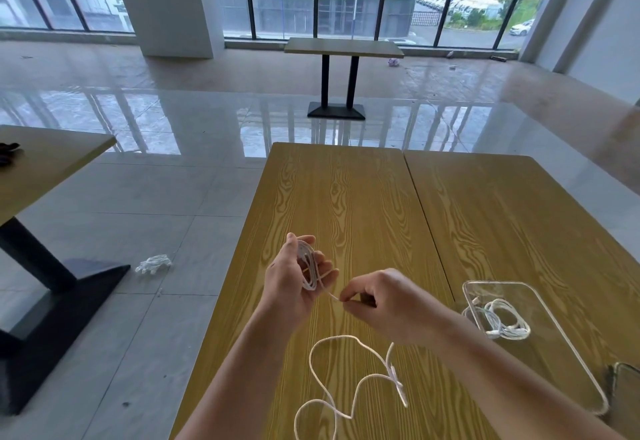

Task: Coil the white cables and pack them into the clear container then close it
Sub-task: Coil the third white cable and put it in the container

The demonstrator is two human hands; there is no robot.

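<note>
Loose white cable (332, 375) nearest, snaking in open loops over the wood-grain bench (346, 197), thin and matte, running up toward both hands
Left hand (294, 280) raised, fingers curled round a small oval coil (309, 268) of the same cable, several turns stacked against the palm
Right hand (377, 301) just beside it, thumb and forefinger pinching the strand that leads off the coil
Hands close together, not touching
Clear container (568, 346) to the right of the right hand, flat on the bench, rounded corners, glossy, holding another coiled cable (505, 322)
</note>
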